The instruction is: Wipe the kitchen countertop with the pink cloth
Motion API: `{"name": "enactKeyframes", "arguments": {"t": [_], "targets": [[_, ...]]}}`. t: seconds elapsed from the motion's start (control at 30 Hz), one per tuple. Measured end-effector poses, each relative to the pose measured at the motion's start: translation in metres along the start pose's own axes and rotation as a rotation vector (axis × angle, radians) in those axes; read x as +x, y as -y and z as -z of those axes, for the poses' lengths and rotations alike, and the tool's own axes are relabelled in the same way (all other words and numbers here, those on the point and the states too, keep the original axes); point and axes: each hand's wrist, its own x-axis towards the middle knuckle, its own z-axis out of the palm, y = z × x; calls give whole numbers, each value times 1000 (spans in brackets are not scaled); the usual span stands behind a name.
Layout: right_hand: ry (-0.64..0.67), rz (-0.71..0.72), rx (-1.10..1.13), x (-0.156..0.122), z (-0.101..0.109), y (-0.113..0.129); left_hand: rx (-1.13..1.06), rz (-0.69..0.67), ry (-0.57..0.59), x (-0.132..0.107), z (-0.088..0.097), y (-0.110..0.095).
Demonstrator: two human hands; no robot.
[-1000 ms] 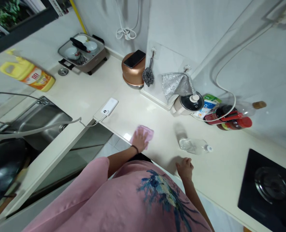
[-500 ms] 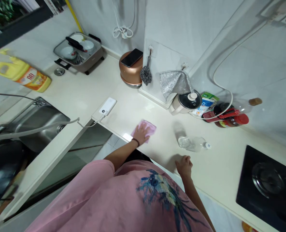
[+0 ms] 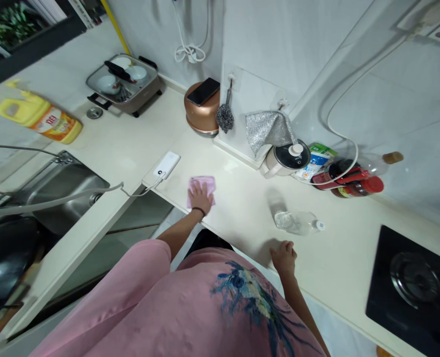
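Note:
My left hand (image 3: 200,198) lies flat on a pink cloth (image 3: 208,183), fingers spread, pressing it against the white countertop (image 3: 238,218) near the front edge. A dark band circles that wrist. Farther right, my right hand (image 3: 285,257) rests at the counter's edge with its fingers loosely curled in and nothing visible in them. Just beyond it a clear plastic bottle (image 3: 298,222) with a white cap lies on its side. To the left of the cloth is a white power bank (image 3: 168,163) with a cable plugged in.
A steel sink (image 3: 62,193) and yellow detergent jug (image 3: 52,121) are at left. Behind stand an electric pan with bowls (image 3: 131,94), a copper-coloured pot (image 3: 201,116) under a phone (image 3: 204,91), a lidded kettle (image 3: 279,161) and sauce bottles (image 3: 361,187). A black stove (image 3: 409,292) sits right.
My left hand has slid the pink cloth leftward along the counter, toward the power bank. My right hand and the clear bottle stay in place. The view has shifted slightly.

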Motion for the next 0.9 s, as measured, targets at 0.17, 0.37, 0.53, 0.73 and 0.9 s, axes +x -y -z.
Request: {"name": "enactKeyframes", "arguments": {"t": [0.17, 0.37, 0.53, 0.73, 0.9], "targets": [[3, -10, 15, 1, 0, 0, -78, -642, 144, -63, -70, -85], [19, 1, 25, 1, 2, -1, -143, -1015, 181, -79, -98, -110], [-5, 1, 56, 0, 1, -1, -165, -739, 68, -25, -58, -63], [0, -11, 40, 1, 1, 1, -144, -574, 43, 15, -11, -8], [12, -13, 20, 1, 1, 0, -25, -633, 114, 18, 0, 12]]}}
